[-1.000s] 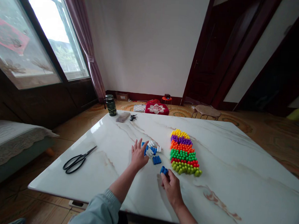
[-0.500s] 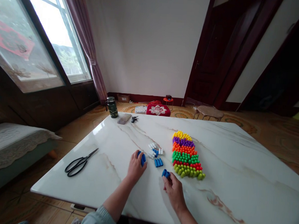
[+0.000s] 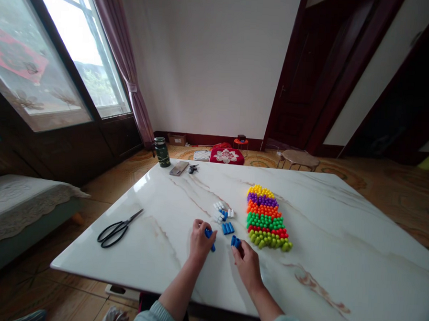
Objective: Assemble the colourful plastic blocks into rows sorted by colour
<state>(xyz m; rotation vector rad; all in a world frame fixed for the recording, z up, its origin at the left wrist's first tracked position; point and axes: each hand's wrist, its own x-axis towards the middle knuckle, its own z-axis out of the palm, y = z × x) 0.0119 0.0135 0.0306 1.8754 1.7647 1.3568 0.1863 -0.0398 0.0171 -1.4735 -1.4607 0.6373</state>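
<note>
My left hand [image 3: 199, 241] is closed over some blue cylindrical pieces [image 3: 208, 233], its fingers partly hiding them. To the right, my right hand [image 3: 247, 263] pinches a small group of blue cylindrical pieces [image 3: 235, 241] just above the table. Between and beyond the hands lies a row of blue tube-like pieces [image 3: 227, 228]. Behind that row is a loose cluster of white pieces [image 3: 219, 206] mixed with blue ones. Right of my hands, many bead-like pieces lie in colour bands: yellow [image 3: 259, 191], purple [image 3: 263, 200], orange [image 3: 264, 209], green [image 3: 265, 222], red [image 3: 268, 230] and olive green [image 3: 270, 240].
Black-handled scissors [image 3: 119, 228] lie at the left of the white marbled table [image 3: 151, 267]. At the far left corner stand a green camouflage flask [image 3: 162, 153], a phone [image 3: 179, 168] and keys [image 3: 193, 168]. Beyond the table is a round stool [image 3: 299, 158].
My left hand has moved right and nearer to me with the blue pieces, closer to my right hand. My right hand has shifted slightly, still holding its blue pieces.
</note>
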